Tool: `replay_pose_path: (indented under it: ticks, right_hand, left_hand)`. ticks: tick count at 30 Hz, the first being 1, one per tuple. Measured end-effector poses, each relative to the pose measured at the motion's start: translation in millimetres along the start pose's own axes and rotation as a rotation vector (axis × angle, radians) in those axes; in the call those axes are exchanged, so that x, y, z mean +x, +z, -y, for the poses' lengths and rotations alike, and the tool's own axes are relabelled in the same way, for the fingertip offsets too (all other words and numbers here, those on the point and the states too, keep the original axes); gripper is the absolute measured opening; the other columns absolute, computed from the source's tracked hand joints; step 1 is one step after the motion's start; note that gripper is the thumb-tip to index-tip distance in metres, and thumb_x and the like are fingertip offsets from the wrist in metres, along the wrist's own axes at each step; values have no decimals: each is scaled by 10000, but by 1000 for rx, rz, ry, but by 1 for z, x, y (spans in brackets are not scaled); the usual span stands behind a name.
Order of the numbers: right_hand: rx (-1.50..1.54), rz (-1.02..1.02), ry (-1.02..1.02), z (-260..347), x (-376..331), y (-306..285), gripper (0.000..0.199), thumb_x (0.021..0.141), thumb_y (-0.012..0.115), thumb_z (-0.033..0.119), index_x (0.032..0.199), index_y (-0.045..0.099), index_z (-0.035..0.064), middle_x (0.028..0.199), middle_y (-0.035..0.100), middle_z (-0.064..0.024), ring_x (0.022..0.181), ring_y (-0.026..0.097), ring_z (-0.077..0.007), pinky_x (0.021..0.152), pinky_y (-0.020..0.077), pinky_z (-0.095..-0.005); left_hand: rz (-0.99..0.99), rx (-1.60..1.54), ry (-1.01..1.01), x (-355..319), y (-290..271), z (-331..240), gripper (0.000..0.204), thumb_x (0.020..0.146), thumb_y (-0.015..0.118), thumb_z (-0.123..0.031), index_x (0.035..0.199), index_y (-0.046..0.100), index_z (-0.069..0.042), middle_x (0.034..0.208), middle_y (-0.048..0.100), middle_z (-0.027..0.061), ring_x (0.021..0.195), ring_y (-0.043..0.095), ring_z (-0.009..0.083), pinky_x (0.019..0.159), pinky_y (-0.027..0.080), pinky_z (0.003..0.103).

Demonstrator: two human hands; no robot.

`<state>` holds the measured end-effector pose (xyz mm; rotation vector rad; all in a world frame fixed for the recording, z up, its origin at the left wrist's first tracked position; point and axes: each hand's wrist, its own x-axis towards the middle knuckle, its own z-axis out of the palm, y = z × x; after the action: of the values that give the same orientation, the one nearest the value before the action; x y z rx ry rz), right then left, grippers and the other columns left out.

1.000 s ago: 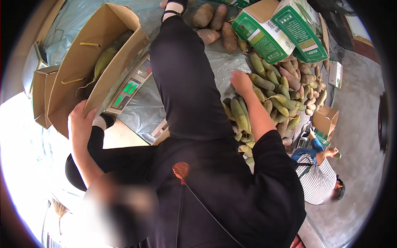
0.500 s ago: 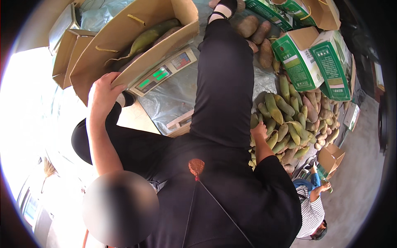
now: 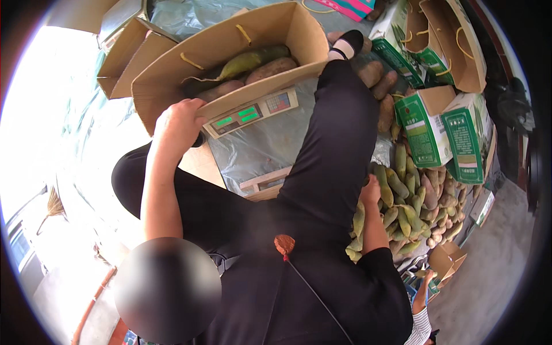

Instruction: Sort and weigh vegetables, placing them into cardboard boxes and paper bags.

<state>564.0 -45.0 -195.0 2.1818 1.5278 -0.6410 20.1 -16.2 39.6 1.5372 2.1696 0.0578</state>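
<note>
My left hand (image 3: 177, 126) is closed over the near edge of a long open cardboard box (image 3: 230, 99) with yellow cord handles. Inside lie a green radish (image 3: 253, 60) and brownish roots (image 3: 271, 70). The box rests over a scale with a lit green display (image 3: 237, 117). On the right, my right hand (image 3: 371, 191) is curled at the near side of a heap of green radishes (image 3: 408, 218), beside my knee. Its fingertips are partly hidden, so I cannot make out what they grip.
Green and white cartons (image 3: 422, 129) stand beyond the heap, with brown roots (image 3: 384, 86) on the plastic sheet (image 3: 236, 158). An empty cardboard box (image 3: 135, 57) is at the far left. At the lower right, a co-worker's arm (image 3: 421, 290) reaches near another carton (image 3: 447, 261).
The view has shifted, so the box and heap appear farther right and mostly lower. My left hand keeps its hold on the box edge. My right hand remains at the heap.
</note>
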Motion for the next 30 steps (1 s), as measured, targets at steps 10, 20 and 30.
replay_pose_path:
  ticks: [10, 20, 30]
  right_hand:
    - [466, -575, -867, 191, -22, -269, 592, 625, 785, 55, 1172, 562, 24, 1100, 619, -164, 1029, 596, -325, 892, 471, -396]
    - [179, -723, -1616, 383, -131, -319, 493, 680, 747, 126, 1135, 570, 62, 941, 616, -122, 925, 602, -280, 814, 473, -412]
    - [93, -465, -1611, 449, -130, -236, 606, 681, 783, 329, 1217, 572, 143, 1089, 644, -88, 1067, 603, -269, 858, 473, -459]
  left_hand:
    - [-52, 9, 50, -1, 9, 12, 177, 834, 592, -98, 989, 646, -32, 961, 653, 173, 942, 617, 365, 822, 494, 441]
    - [33, 64, 17, -3, 3, 10, 248, 828, 569, -80, 1055, 642, -12, 971, 647, 200, 946, 607, 384, 847, 480, 441]
    - [44, 8, 19, 3, 4, 7, 290, 809, 577, -80, 1086, 635, -17, 992, 642, 218, 957, 601, 393, 837, 478, 444]
